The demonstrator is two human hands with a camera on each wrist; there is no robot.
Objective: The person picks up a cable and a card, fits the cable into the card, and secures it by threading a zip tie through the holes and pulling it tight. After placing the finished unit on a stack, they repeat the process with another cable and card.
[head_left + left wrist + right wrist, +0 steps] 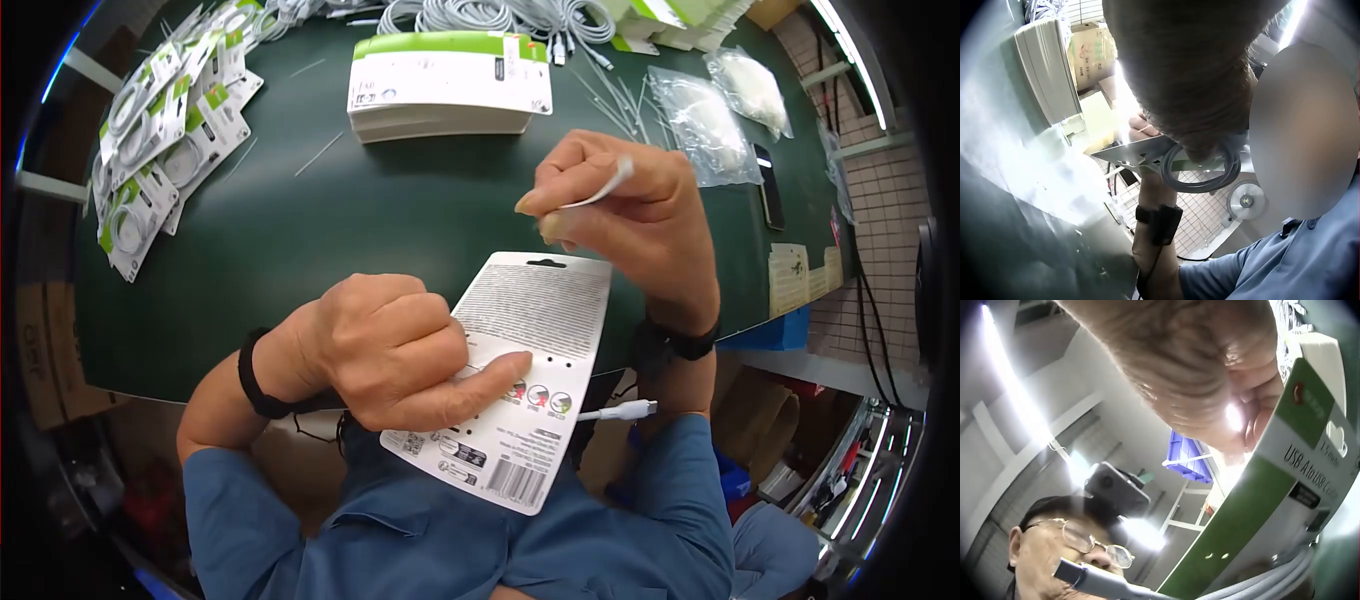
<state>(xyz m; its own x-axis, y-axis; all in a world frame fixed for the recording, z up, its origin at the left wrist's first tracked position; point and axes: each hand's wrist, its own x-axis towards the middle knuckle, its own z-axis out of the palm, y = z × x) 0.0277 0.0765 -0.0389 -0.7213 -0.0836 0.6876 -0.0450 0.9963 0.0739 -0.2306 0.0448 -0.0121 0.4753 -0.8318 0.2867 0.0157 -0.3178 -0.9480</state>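
Note:
My left hand grips a white printed packaging card, back face up, thumb laid across its printing. The card is tilted over the lap at the table's near edge. Under it, a grey cable coil shows in the left wrist view, and a white plug sticks out past the card's right edge. The right wrist view shows the green and white front of the card, lettered USB A to USB C. Just beyond the card's top edge, my right hand pinches a curved thin white strip between thumb and fingers.
A stack of cards stands mid-table, with grey cable coils behind. Carded cables are heaped at left. Loose thin strips, clear plastic bags and a phone lie at right.

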